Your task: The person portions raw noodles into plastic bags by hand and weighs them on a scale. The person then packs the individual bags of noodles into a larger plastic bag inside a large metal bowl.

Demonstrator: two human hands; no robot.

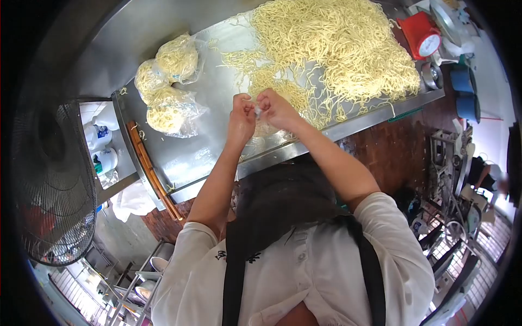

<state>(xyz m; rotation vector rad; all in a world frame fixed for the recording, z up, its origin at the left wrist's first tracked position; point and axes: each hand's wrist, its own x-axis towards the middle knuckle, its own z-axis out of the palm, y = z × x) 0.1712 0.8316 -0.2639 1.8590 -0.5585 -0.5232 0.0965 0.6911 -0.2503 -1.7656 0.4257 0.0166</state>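
My left hand [242, 116] and my right hand [278, 111] are close together over the front of the metal table, fingers curled inward. Between them they pinch the gathered top of a clear plastic bag [264, 129]; its contents are hard to make out behind the hands. Just beyond lie loose yellow noodles [283, 89], trailing off a large heap of noodles [326, 38]. To the left, several filled bags of noodles [177, 58] rest against each other on the steel.
A red scale [422, 36] with a round dial stands at the far right, near a metal bowl [432, 75]. Long wooden sticks [149, 165] lie along the table's left edge. A large fan [54, 185] stands at left. Another person [485, 175] is far off at right.
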